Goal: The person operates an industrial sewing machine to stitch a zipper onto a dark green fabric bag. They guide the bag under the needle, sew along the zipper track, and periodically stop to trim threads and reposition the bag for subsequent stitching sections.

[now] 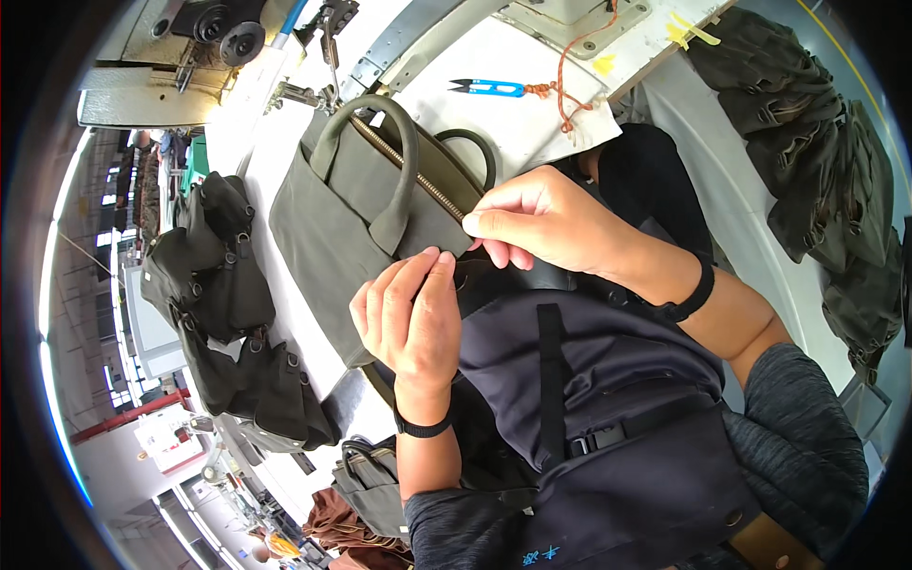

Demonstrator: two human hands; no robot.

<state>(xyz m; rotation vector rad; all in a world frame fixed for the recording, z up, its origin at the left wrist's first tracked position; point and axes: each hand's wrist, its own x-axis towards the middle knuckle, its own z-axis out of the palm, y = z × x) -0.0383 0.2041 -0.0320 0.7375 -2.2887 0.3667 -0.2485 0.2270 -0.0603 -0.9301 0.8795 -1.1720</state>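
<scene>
An olive-green handbag [323,237] with two rounded handles lies in front of me, its zip top turned up and to the right. My right hand [541,223] pinches the bag's upper edge at the near end of the brass-toothed zipper [408,166]. Just to the left, my left hand [410,313] has its thumb and fingers closed on the bag's edge below one handle. The far end of the bag rests near the metal parts of a sewing machine [328,90].
Blue thread snips [489,87] on an orange cord lie on the white worktop beyond the bag. Dark green bags [223,275] are heaped at the left, and more hang in a pile [807,152] at the right. Brown fabric [351,532] sits at the lower left.
</scene>
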